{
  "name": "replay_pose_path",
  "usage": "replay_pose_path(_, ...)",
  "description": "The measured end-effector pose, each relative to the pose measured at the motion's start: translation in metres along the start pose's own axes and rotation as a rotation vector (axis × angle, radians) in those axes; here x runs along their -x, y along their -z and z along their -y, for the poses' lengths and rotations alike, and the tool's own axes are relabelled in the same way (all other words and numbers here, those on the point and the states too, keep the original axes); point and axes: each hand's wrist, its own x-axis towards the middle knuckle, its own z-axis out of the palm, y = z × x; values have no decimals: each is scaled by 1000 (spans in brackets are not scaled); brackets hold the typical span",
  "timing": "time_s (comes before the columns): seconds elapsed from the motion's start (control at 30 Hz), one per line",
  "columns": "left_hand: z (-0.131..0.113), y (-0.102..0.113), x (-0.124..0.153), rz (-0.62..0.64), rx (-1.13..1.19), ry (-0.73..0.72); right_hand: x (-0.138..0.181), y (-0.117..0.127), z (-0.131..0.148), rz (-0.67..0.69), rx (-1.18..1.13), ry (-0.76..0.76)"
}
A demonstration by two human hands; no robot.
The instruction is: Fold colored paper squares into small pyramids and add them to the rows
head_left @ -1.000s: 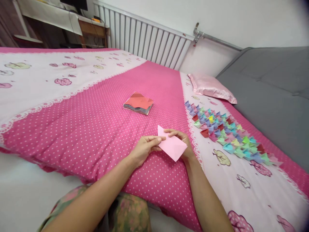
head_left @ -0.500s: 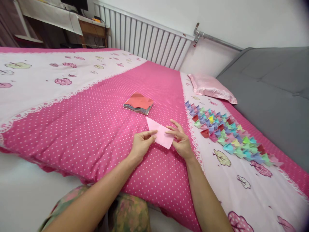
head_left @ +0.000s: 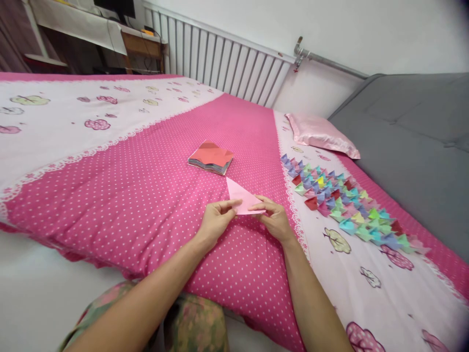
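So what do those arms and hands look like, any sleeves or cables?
No cables: the left forearm and right forearm are a person's, bare, with no sleeves in view. The left grip and right grip are ungloved hands; no rings or watches show. Patterned greenish clothing with pinkish patches covers the legs.

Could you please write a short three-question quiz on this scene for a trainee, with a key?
1. Multiple choice: what colour is the sheet of paper held between the left hand and the right hand?
A) green
B) pink
C) yellow

2. True or false: the folded paper pieces lie nearer the right hand than the left hand.

3. Fill the gap: the paper stack resting on the bedspread has a ____ sheet on top.

Key: 1. B; 2. True; 3. red
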Motion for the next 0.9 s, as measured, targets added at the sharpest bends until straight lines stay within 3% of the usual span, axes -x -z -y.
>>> replay_pose_path(0.6,5,-3,1,89,-23,-28,2,-15,5,-279,-117,-141)
replay_pose_path(0.73,4,-3,4,132,-11,-60,1,-16,9,-273,-219,-165)
replay_pose_path(0.9,6,-2,2,70,-144,-101,1,-17,10,-329,-203,-184)
